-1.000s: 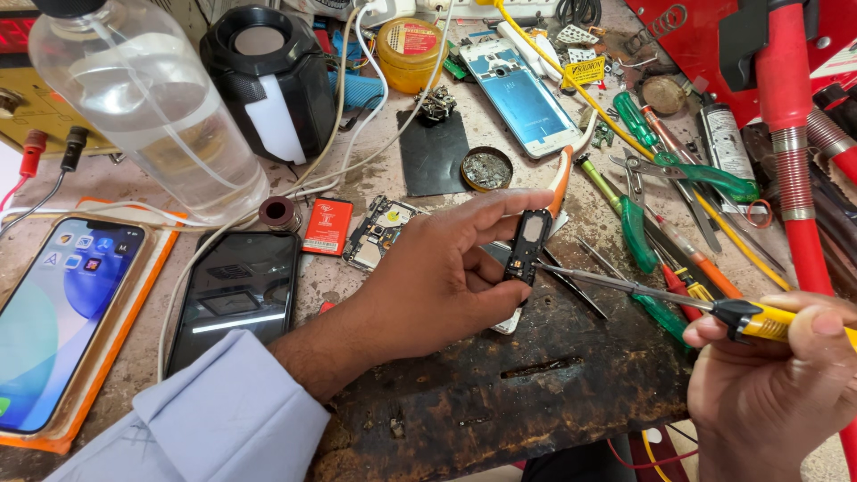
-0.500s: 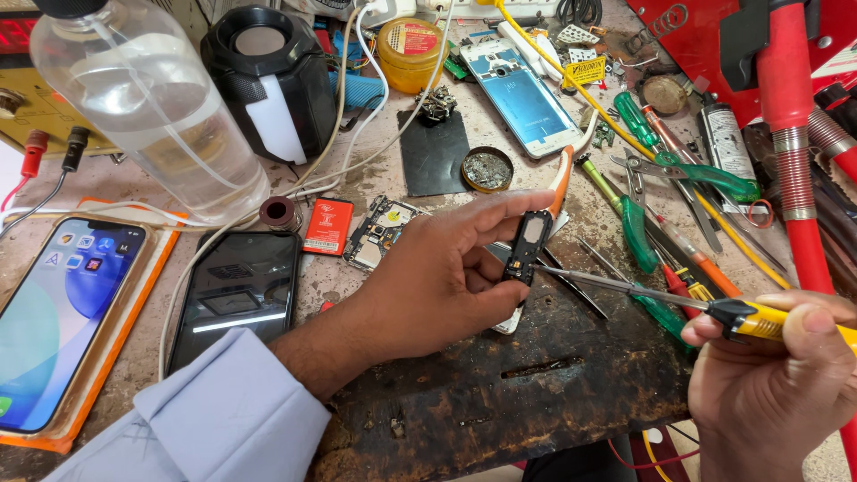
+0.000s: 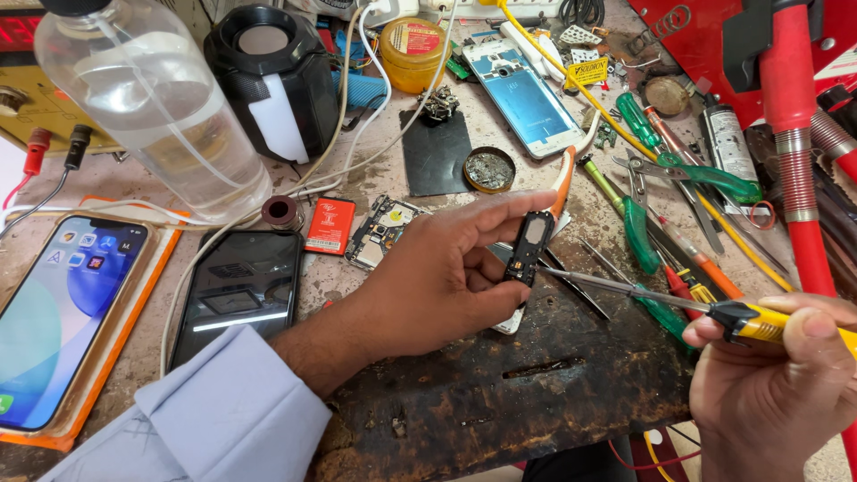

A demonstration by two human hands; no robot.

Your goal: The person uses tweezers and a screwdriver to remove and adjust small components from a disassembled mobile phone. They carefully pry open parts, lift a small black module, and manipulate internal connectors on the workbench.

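My left hand [image 3: 437, 277] pinches a small black phone part [image 3: 530, 247] between thumb and forefinger, held upright over a worn dark work mat [image 3: 536, 393]. My right hand [image 3: 777, 375] grips a yellow-handled screwdriver [image 3: 759, 323] at the lower right. Its thin metal shaft runs left and the tip sits right beside the black part. A white piece lies partly hidden under my left hand.
A dark phone [image 3: 237, 290] and a lit phone [image 3: 58, 312] on an orange pad lie at left. Behind stand a clear plastic bottle [image 3: 147, 107], a black cylinder device [image 3: 272, 76], a yellow jar [image 3: 412, 49] and a phone frame [image 3: 522, 98]. Green-handled pliers [image 3: 638, 228] and red tools crowd the right.
Both hands hold almost still. The screwdriver tip stays by the black part; my right hand has shifted only slightly.
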